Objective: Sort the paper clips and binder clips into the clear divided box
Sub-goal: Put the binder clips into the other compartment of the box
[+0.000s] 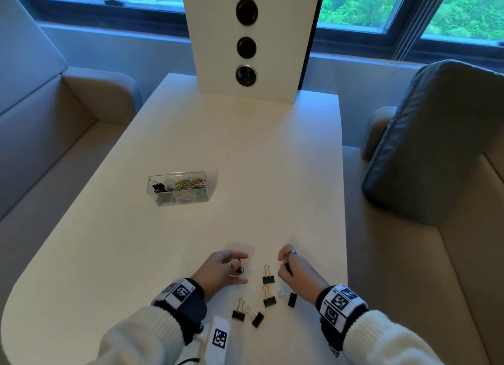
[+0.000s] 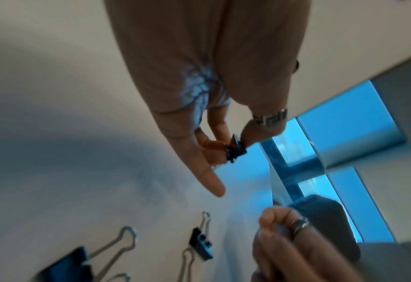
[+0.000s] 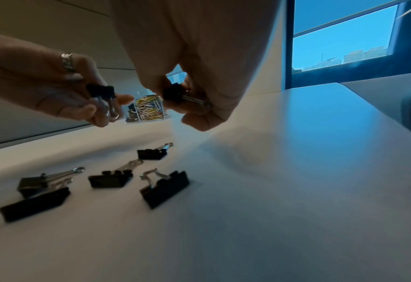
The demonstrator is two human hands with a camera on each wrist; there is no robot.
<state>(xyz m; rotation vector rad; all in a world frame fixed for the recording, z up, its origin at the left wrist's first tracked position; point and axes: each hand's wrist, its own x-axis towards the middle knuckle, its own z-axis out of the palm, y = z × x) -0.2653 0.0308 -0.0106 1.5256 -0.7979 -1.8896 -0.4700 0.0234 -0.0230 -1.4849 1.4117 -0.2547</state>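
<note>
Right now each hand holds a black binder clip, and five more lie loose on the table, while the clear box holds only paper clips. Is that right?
Not quite. The clear box holds binder clips in its left compartment besides the paper clips in its right, as the head view shows. The rest stands.

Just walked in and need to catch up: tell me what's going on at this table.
A person is sorting clips. The left hand pinches one black binder clip, and the right hand grips another. Five more binder clips lie loose on the white table between the wrists. Farther off, the clear divided box already holds binder clips in one compartment and coloured paper clips in the other.
</note>
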